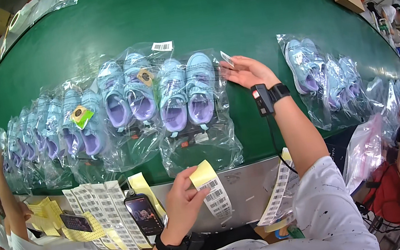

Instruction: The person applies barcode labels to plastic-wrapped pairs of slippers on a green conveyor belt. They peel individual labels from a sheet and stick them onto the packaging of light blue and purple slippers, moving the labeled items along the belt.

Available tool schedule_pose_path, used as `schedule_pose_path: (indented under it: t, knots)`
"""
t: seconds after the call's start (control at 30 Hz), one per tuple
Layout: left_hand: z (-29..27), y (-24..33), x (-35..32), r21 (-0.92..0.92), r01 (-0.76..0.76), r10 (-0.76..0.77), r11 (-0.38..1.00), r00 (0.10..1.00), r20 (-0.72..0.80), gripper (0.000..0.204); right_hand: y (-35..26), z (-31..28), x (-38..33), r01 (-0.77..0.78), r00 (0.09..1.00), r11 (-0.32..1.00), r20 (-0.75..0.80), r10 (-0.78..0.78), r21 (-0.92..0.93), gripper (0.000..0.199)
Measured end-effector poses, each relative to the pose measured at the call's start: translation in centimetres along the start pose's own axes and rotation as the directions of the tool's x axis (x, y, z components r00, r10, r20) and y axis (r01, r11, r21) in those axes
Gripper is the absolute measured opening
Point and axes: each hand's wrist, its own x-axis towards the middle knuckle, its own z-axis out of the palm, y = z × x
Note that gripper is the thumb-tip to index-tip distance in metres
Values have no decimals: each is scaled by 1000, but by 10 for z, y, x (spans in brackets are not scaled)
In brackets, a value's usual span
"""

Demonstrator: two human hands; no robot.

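Observation:
My left hand (pixel 185 203) is at the table's near edge, its fingers pinching a strip of barcode labels (pixel 215 197) with a yellow backing. A small white label (pixel 226 59) is at the fingertips of my right hand (pixel 248 71), pinched beside the upper right of a clear plastic bag. Inside that bag lies a pair of light blue shoes (pixel 200 85) with lilac linings, toes pointing away from me. Just to its left, another bagged pair (pixel 126 89) has a barcode label (pixel 162 46) on the bag's top corner.
Several more bagged shoes (pixel 46 126) line the green table (pixel 181 7) leftward; others (pixel 314 70) lie at right. Label strips (pixel 99 211) and a phone (pixel 143 213) hang at the near edge. People work on both sides, including one in red (pixel 396 190).

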Motion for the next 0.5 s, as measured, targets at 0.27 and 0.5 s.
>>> schedule_pose_path:
  t: [0.27, 0.5]
  knots:
    - [19, 10, 8, -10, 57, -56, 998, 997, 48, 53, -6, 12, 21, 126, 986, 938, -61, -153, -322, 6]
    - [26, 3, 10, -22, 38, -37, 999, 999, 37, 53, 0, 18, 24, 185, 958, 870, -113, -264, -457, 7]
